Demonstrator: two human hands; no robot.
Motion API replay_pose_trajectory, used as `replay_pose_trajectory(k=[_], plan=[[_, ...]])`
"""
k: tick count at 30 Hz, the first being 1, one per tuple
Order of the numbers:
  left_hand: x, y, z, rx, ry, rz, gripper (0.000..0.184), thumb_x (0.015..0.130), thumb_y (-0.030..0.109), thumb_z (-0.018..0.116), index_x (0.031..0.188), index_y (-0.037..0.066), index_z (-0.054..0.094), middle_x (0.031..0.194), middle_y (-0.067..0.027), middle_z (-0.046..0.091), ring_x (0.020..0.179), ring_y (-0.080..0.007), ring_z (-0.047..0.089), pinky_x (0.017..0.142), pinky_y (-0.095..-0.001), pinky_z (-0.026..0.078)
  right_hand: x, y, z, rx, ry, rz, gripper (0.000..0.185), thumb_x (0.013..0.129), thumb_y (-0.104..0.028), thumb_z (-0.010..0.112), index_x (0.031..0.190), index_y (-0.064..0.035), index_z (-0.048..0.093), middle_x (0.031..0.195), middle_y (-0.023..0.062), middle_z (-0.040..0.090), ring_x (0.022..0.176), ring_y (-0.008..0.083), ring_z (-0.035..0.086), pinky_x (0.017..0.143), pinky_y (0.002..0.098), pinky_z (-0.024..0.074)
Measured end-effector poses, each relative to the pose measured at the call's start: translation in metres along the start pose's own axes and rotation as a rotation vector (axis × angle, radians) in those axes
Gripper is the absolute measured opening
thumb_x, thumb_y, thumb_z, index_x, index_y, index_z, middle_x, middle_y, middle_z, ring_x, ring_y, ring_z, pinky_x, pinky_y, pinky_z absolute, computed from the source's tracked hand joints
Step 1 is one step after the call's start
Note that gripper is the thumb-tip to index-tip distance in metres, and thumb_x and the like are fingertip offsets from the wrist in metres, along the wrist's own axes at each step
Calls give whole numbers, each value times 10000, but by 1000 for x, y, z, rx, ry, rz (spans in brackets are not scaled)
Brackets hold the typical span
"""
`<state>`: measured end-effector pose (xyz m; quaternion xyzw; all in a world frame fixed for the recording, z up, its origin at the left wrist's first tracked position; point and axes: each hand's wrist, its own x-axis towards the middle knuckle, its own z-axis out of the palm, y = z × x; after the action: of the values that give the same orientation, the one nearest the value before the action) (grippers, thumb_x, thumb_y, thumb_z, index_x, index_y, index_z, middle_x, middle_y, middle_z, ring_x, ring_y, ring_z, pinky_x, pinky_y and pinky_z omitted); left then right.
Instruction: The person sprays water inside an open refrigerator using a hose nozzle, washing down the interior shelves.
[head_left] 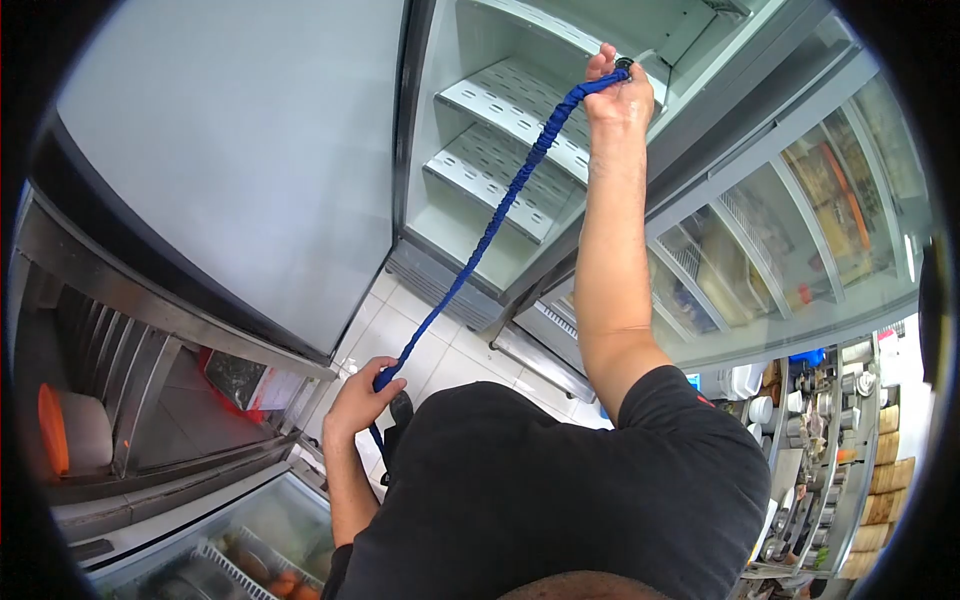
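Observation:
A blue, wrinkled fabric-covered hose (512,190) stretches diagonally between my two hands. My right hand (620,98) is raised at the top, closed around the hose's dark end fitting, in front of an open upright fridge (425,200). Whether liquid comes from the fitting cannot be made out. Lower down, my left hand (362,398) grips the hose near my body, and the hose hangs on below it. Inside the fridge are white perforated shelves (490,165), with no goods visible on them. My right arm hides part of the fridge's right side.
A large pale door panel (240,150) stands at the left. On the right, a glass door (770,240) shows stocked shelves behind it. Steel counter framing (150,300) and a glass-topped chest (250,510) lie left of me. Racks of crockery (820,440) stand right; white tiles (430,350) cover the floor.

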<state>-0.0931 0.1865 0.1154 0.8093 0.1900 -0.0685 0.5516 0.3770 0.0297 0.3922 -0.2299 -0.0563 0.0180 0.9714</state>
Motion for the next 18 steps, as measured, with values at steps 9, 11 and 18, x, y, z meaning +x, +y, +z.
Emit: replay_pose_trajectory(k=[9,11,18], plan=[[10,-11,8,12,33,85,476,930,346,761,1291,66,627,872,-88,682,790,-186,639,744,-333,523,-1,-6,-4,-38,31,-55,349,1126,-272,303,1228,45,408,1067,237,668,877,283,696,704,378,641],[11,-15,8,-2,23,89,477,929,343,761,1292,65,625,882,-92,687,800,-189,646,749,-334,525,-2,-7,-4,-27,42,-39,359,1127,-281,305,1228,46,412,1068,232,671,870,279,695,699,372,642],[12,-9,9,11,19,76,456,917,343,773,1257,68,642,911,-133,719,835,-237,686,774,-360,538,-1,-14,3,-115,17,-47,301,1119,-318,402,1162,-27,463,971,154,686,832,217,706,645,349,614]])
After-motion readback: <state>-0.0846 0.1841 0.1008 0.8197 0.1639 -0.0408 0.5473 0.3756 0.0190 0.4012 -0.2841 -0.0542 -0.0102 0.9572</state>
